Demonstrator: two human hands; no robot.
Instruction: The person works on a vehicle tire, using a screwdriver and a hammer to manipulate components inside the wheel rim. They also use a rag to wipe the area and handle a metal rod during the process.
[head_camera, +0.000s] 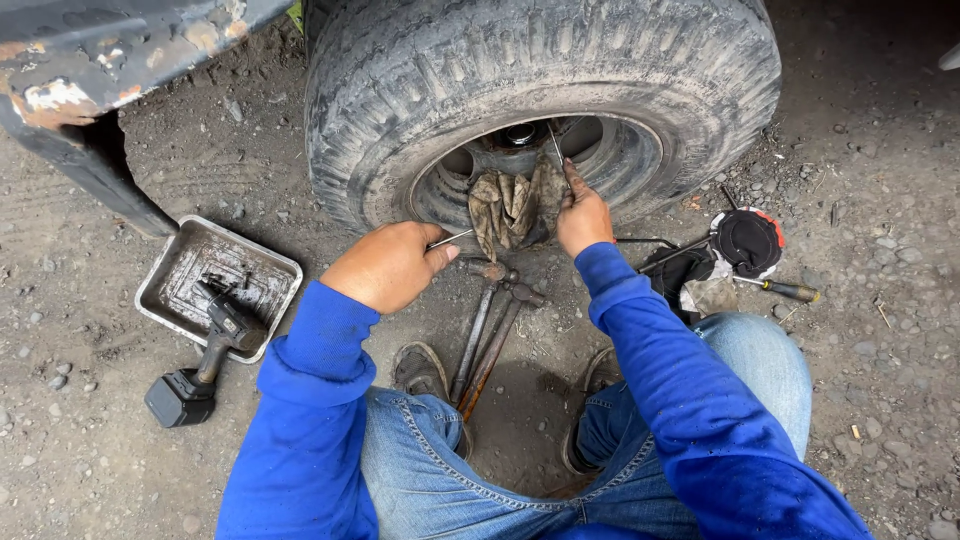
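Two hands at the wheel (540, 95): my left hand (392, 265) fists a thin rod (450, 238); right hand (583, 218) fingers press the rag (510, 208) at its hub.

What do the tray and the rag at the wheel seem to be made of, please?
Tray: likely sheet metal, dull grey and grimy, with thin folded walls. Rag: soft cloth, stained brown, hanging in limp folds beside the right hand.

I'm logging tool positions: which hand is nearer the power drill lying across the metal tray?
Left. The left hand is just right of the power drill and metal tray; the right hand is farther right, at the wheel hub.
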